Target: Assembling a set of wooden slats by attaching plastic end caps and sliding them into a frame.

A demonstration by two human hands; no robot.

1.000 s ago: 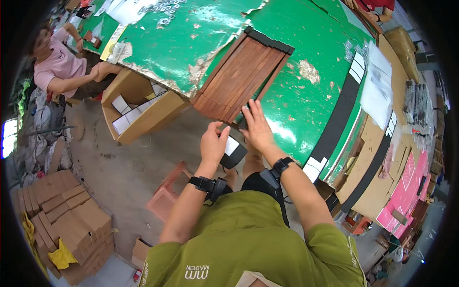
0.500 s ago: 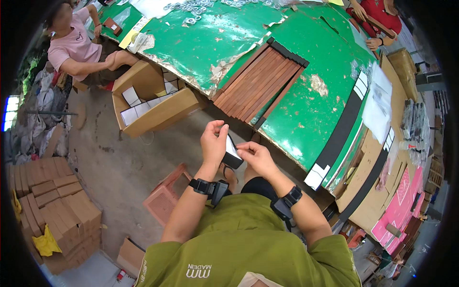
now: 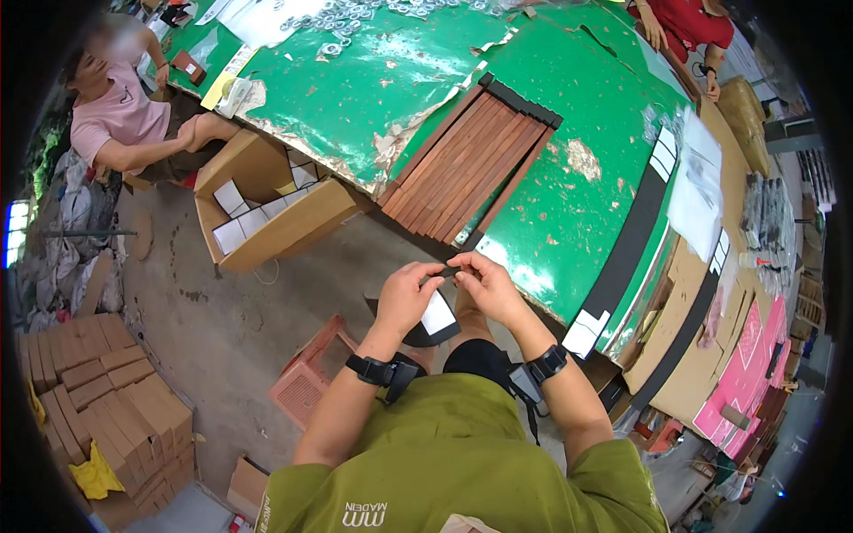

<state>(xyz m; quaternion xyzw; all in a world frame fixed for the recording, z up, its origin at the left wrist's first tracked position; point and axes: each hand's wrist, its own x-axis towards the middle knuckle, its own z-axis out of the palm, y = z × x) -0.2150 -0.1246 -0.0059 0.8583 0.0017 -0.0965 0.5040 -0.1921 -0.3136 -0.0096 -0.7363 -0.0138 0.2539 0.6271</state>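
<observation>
At frame centre, the left hand (image 3: 404,298) and right hand (image 3: 487,286) meet, fingers clamped on a small black strip (image 3: 450,271) between the fingertips. A white-faced card (image 3: 433,318) sits under the left palm, below the green table (image 3: 569,195) with its slats (image 3: 466,164).

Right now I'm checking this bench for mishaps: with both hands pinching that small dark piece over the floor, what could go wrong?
1. The small dark piece is pinched between the left hand and right hand past the green table edge; a slip would likely drop it on the concrete floor.
2. The black sheet with a white label hangs below the hands, seemingly loosely held, and might slide off.
</observation>
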